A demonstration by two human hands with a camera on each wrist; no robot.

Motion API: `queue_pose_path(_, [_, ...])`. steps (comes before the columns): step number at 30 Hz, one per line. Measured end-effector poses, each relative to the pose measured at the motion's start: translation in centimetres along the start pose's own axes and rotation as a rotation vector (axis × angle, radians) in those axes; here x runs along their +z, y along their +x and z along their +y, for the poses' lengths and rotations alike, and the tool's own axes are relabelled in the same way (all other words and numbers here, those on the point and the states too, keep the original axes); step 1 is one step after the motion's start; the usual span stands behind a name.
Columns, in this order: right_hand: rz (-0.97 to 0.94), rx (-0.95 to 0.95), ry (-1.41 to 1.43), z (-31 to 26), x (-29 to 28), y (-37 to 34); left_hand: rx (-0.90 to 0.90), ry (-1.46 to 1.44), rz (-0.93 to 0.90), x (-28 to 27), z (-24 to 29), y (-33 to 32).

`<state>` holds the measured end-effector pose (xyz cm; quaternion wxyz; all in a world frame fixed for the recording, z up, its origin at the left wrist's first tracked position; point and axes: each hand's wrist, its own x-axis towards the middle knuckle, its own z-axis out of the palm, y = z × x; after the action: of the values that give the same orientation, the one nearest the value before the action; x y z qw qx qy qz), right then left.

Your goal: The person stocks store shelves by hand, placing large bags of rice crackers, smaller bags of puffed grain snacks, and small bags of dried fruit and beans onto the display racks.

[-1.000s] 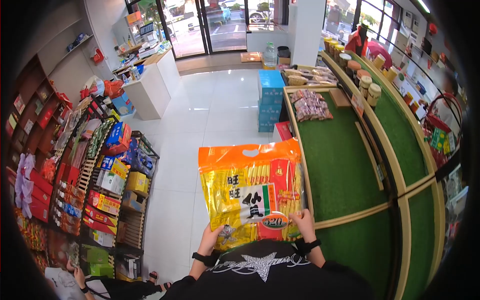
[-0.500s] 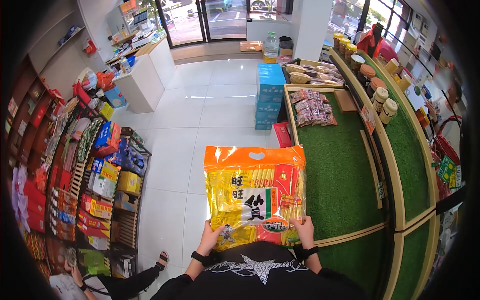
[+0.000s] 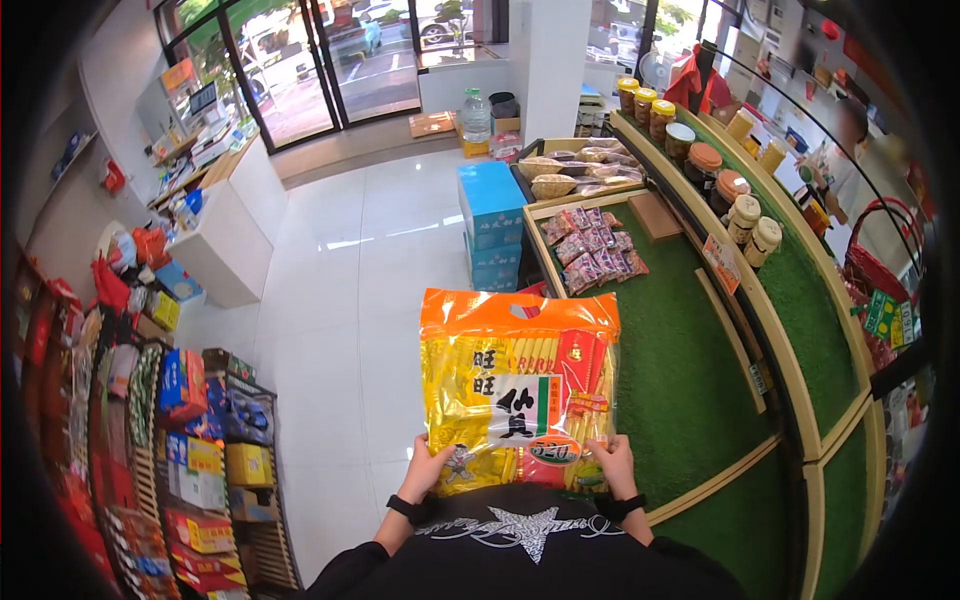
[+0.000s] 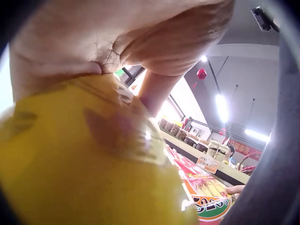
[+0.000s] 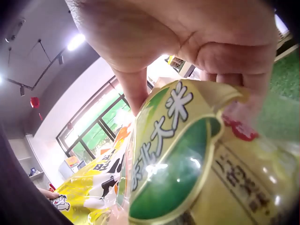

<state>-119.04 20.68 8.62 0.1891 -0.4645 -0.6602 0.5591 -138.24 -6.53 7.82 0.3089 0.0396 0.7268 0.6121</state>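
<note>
A large clear and yellow snack bag (image 3: pixel 510 400) with an orange top band and a cut-out handle hole is held upright in front of the body. My left hand (image 3: pixel 426 468) grips its lower left edge, the thumb over the front. On the lower right edge, my right hand (image 3: pixel 614 466) pinches the plastic beside the "520" oval. In the left wrist view the palm (image 4: pixel 117 42) arches over the yellow plastic. The right wrist view shows the other palm (image 5: pixel 187 37) over a yellow and green printed wrapper (image 5: pixel 173 164), with fingers curled behind it.
A wood-edged display stand (image 3: pixel 690 345) with green matting runs along the right, bearing small packets (image 3: pixel 592 248) and jars (image 3: pixel 705 160). Blue boxes (image 3: pixel 492 215) stand at its far end. Stocked racks (image 3: pixel 205 470) line the left. A counter (image 3: pixel 225 230) stands near the glass doors.
The view has turned to the right, so the doors, blue boxes and racks sit further left. Another person at the lower left has left the frame. Both hands keep hold of the bag.
</note>
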Motion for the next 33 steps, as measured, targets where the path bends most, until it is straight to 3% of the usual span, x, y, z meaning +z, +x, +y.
queue_pose_path(3, [0.025, 0.009, -0.13, -1.5, 1.0, 0.2, -0.018, 0.01, -0.044, -1.1, 1.7, 2.1])
queue_pose_path(8, [0.138, 0.05, -0.099, -0.7, 2.6, 1.2, -0.05, -0.008, -0.112, -1.4, 3.0, 5.5])
queue_pose_path(10, [0.129, 0.096, -0.12, -3.7, 2.8, 1.0, -0.053, -0.11, -0.139, -1.2, 3.9, 6.6])
queue_pose_path(13, [0.202, 0.091, -0.16, -3.2, 2.8, 2.1, -0.073, -0.037, -0.195, -0.5, 4.0, 9.4])
queue_pose_path(25, [0.503, 0.145, 0.035, -1.8, -1.3, 7.3, -0.035, 0.104, -0.542, 10.5, 11.0, 20.5])
queue_pose_path(29, [0.564, 0.154, 0.082, -1.6, -3.6, 8.3, -0.06, 0.086, -0.627, 15.1, 12.4, 22.0])
queue_pose_path(31, [0.604, 0.188, 0.063, -0.2, -3.8, 7.8, 0.053, 0.222, -0.615, 16.3, 11.9, 22.7])
queue_pose_path(33, [0.636, 0.186, 0.188, -0.4, -4.2, 7.2, -0.018, 0.197, -0.709, 17.6, 13.3, 22.7])
